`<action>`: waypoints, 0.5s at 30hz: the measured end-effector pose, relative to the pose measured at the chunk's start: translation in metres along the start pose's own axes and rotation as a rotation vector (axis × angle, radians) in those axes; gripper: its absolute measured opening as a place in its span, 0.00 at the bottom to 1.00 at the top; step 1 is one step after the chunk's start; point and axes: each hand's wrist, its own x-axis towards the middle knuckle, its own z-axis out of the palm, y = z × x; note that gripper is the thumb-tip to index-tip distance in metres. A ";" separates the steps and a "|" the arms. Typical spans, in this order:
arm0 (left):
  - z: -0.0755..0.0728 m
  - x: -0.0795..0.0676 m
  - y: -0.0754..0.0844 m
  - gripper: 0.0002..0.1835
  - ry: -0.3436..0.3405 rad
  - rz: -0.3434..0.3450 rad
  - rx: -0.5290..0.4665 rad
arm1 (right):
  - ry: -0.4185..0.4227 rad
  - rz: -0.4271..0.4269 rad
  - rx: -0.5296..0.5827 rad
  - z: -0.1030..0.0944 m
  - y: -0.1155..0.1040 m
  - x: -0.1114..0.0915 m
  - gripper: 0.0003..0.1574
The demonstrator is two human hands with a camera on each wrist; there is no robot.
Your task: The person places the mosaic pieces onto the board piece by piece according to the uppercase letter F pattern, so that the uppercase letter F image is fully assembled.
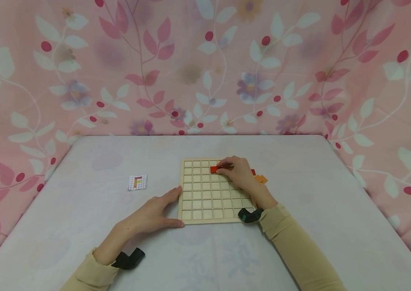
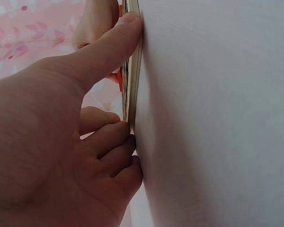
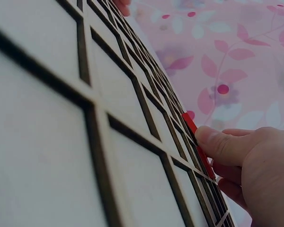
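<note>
A square wooden grid board (image 1: 187, 222) lies on the table. Over its far rows, my right hand (image 1: 238, 173) pinches a red strip-shaped piece (image 1: 213, 169) between thumb and fingers. In the right wrist view the red piece (image 3: 189, 123) runs along the grid, with the thumb on it and part of it covered. My left hand (image 1: 150, 214) rests against the board's near left side, thumb by the front corner and fingers at the left edge. The left wrist view has the left thumb (image 2: 113, 49) stretched along the board's side (image 2: 134, 85), the other fingers bent at its edge.
Orange pieces (image 1: 261, 179) and a darker red piece (image 1: 253, 172) lie to the right of the board, partly behind the right hand. A small card (image 1: 138, 182) with a coloured grid pattern lies to the left. Floral cloth (image 1: 205, 81) hangs behind the table (image 1: 100, 161).
</note>
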 end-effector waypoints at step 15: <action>0.000 0.000 -0.001 0.56 0.002 0.007 0.004 | 0.010 -0.077 -0.036 0.001 0.002 0.000 0.11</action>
